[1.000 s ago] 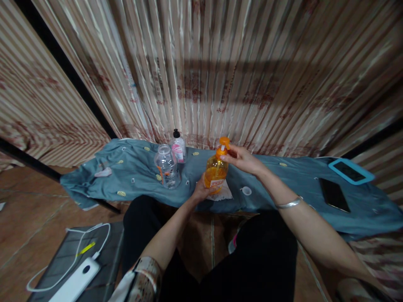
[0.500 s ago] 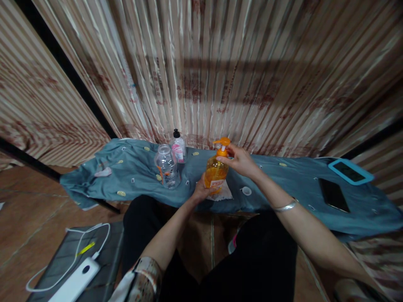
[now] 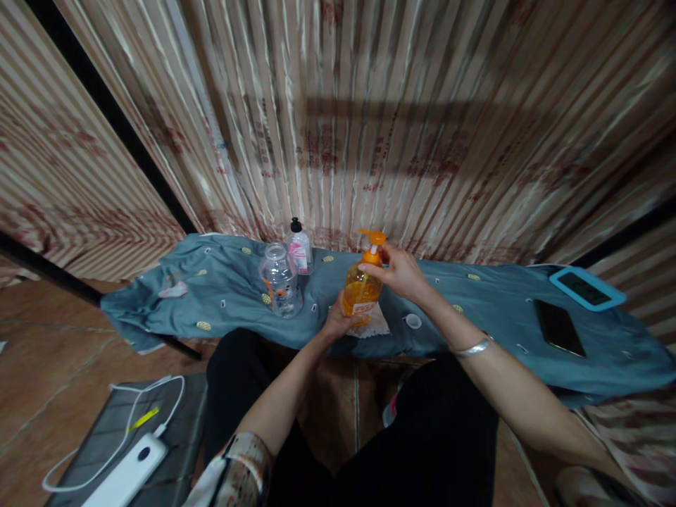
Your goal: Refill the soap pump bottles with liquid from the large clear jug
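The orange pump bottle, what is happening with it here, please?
A person's left hand grips the orange pump bottle low on its body, while the right hand has its fingers at the collar, below the pump head. The bottle is slightly tilted. To its left, a clear open bottle and a black-capped bottle stand on the blue cloth.

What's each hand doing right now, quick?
Left hand: closed around the lower part of the orange pump bottle.
Right hand: fingers closed on the bottle's orange collar, just under the pump head.
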Demonstrator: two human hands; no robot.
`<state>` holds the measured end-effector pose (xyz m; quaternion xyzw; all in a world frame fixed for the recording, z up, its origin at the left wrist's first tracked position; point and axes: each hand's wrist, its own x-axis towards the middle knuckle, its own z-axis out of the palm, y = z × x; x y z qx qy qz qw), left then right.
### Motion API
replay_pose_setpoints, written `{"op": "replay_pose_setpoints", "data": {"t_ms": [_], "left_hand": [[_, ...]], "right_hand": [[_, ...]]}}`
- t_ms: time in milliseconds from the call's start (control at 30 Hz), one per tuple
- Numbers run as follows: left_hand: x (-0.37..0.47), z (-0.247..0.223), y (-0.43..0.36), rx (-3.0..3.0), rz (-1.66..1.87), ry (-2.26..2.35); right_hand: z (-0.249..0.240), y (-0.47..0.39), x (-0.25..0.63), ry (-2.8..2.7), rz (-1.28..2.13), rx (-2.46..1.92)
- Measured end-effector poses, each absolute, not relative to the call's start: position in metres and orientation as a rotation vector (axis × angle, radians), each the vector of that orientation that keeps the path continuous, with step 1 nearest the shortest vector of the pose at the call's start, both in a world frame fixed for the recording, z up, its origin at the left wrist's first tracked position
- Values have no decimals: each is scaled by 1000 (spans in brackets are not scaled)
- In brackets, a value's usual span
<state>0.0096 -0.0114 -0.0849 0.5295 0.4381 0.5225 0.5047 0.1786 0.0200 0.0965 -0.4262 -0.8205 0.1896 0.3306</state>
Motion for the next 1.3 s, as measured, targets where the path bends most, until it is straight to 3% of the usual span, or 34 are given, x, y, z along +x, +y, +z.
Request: {"op": "replay_pose_setpoints", "data": {"t_ms": [1300], "left_hand": [[10,-90,-9,1285,1265,1031]], "right_hand": [[93,24,178,-2138,569,-1110]]}}
